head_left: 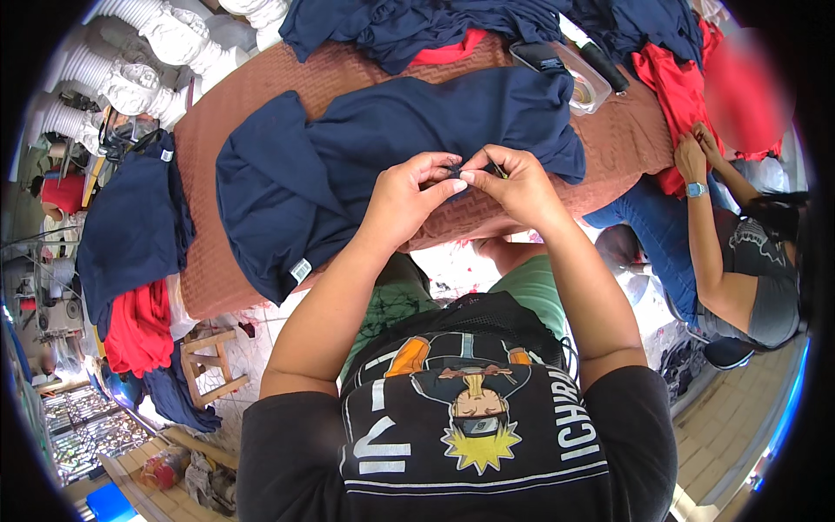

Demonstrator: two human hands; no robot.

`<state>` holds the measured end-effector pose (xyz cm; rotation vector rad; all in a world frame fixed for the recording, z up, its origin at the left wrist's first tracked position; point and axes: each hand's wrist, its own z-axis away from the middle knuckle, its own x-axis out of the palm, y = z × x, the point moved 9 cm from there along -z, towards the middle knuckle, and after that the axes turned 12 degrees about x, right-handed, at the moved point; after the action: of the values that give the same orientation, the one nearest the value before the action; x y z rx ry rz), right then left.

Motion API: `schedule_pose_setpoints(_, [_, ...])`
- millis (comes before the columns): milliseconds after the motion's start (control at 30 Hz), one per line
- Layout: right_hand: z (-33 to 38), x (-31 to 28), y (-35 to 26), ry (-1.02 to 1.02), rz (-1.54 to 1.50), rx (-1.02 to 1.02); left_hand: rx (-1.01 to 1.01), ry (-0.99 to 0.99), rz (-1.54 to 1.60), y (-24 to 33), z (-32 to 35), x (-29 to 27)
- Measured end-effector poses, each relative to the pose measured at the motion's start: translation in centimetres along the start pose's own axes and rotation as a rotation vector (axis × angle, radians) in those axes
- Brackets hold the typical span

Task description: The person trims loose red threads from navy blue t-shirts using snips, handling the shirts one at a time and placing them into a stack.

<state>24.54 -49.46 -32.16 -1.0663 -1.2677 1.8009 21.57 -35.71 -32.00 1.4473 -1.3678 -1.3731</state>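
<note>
My left hand and my right hand meet at the near edge of the table, fingertips almost touching. Both are closed in a pinch on a small bit of dark navy fabric. Whether it belongs to the garment behind it is hard to see. A thin dark and yellowish thing pokes out among my right fingers, too small to name. Just beyond my hands a navy garment lies spread along the table, with a white label at its near left corner.
The table wears a brown cloth. Navy clothes are heaped at its far side, near a clear plastic box and a black thread cone. More navy garments hang left. A co-worker handles red fabric at right. A wooden stool stands lower left.
</note>
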Motion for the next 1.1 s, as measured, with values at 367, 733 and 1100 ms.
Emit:
schedule_pose_setpoints(367, [0.7, -0.2, -1.2, 0.226, 0.448, -0.188, 0.07, 0.035, -0.057, -2.3, -0.2, 0.8])
schedule_pose_setpoints(733, [1.6, 1.3, -1.7, 0.086, 0.653, -0.123, 0.194, -0.019, 0.052, -2.1, 0.1, 0.8])
schedule_pose_setpoints(1100, [0.8, 2.5, -2.8, 0.042, 0.532, -0.162, 0.416, 0.041, -0.307, 0.9, 1.2, -0.6])
